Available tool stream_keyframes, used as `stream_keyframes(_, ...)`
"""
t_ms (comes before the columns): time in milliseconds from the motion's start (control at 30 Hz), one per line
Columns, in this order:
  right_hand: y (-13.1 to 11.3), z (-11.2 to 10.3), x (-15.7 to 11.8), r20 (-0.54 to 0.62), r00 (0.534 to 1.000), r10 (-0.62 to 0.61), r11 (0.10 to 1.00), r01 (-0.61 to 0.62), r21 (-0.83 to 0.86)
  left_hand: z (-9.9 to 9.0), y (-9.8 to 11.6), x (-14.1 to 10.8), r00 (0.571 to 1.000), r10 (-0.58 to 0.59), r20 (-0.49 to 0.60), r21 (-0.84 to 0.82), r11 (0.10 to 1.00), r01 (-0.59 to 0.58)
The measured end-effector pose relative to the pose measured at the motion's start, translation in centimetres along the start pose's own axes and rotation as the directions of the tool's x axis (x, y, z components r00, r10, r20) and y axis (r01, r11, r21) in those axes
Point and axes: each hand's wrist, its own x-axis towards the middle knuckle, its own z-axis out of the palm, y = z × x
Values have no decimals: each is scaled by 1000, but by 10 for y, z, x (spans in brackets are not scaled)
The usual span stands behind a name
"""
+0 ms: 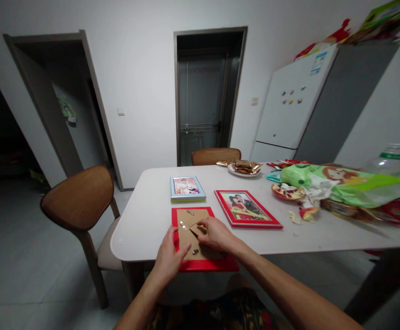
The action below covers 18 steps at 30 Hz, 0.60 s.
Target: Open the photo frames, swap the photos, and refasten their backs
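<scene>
Face down at the table's front edge lies a red photo frame (209,265), its brown backboard (192,218) uppermost with small metal clips on it. My left hand (169,256) grips the frame's left side, the thumb over the backboard. With bent fingers, my right hand (215,234) pinches the stand flap (195,230), which is tilted up from the board; its fingertips partly cover the flap. To the right, a second red photo frame (277,225) lies picture side up. Beyond my hands is a light blue photo frame (188,199), also face up.
On the white table (145,201), a plate (232,171) of wrapped snacks stands at the back. Scraps fill a red bowl (286,195) on the right, beside a green package (341,181) and a clear bottle (389,160). A wooden chair (83,197) stands left.
</scene>
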Motion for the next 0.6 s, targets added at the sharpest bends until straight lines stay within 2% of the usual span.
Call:
stream_keyframes(67,-8,-10,0,-39,999,-16,1000,16,-7,-1,0,9,998,-61,-25,-165,985,56)
stream_keyframes(167,-26,-21,-2,-102,993,-66,997,70,42,-3,1,20,983,-183,-1,-383,908,169)
stream_keyframes(233,-35,-24,-3,-125,985,-118,985,132,109,-10,0,24,965,-262,-12,-467,855,227)
stream_keyframes(300,-34,-23,-3,-157,980,-123,977,147,152,-25,-3,25,950,-309,-55,-487,839,244)
stream_keyframes(367,-21,-21,-2,-188,981,-52,990,76,119,-45,-10,24,937,-338,-90,-469,844,259)
stream_keyframes(433,0,-15,-2,-196,979,59,998,-57,17,-66,-19,23,922,-372,-106,-437,850,293)
stream_keyframes(500,22,-7,-4,-155,973,171,981,-183,-67,-84,-30,23,910,-399,-114,-387,862,329)
stream_keyframes(600,42,4,-7,-82,961,263,957,-271,-101,-98,-43,26,900,-417,-127,-280,885,371)
